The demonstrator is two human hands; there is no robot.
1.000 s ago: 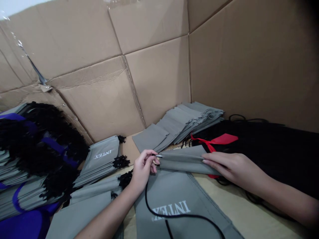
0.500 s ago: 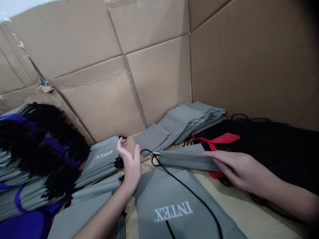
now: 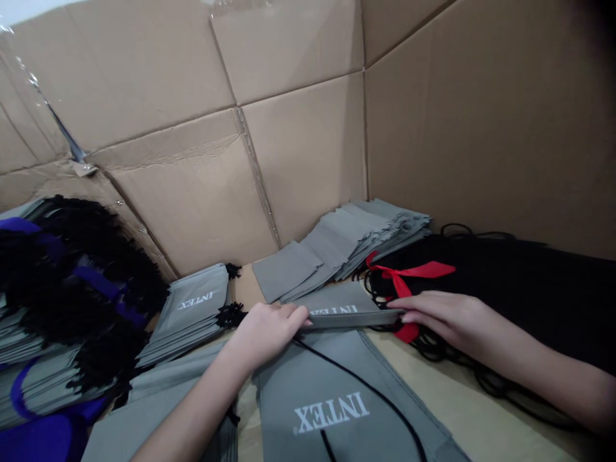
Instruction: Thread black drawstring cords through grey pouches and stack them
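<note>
A grey drawstring bag (image 3: 332, 385) printed INTEX lies in front of me, its top edge (image 3: 344, 309) folded over. My left hand (image 3: 267, 330) lies knuckles up over the left end of that fold, gripping it where a black cord (image 3: 366, 388) comes out. The cord trails across the bag toward me. My right hand (image 3: 445, 317) holds the right end of the fold with its fingertips, beside a red ribbon (image 3: 409, 273).
A stack of grey INTEX bags (image 3: 197, 305) with black cord ends sits at left. Behind it is a larger pile with black tassels and blue straps (image 3: 72, 289). Fanned grey bags (image 3: 346, 240) lie at the back, black cords (image 3: 529, 282) at right. Cardboard walls (image 3: 192, 128) enclose everything.
My left hand, lifted and open half a second ago, has come down onto the left end of the fold. The folded top now lies flatter and shows lettering.
</note>
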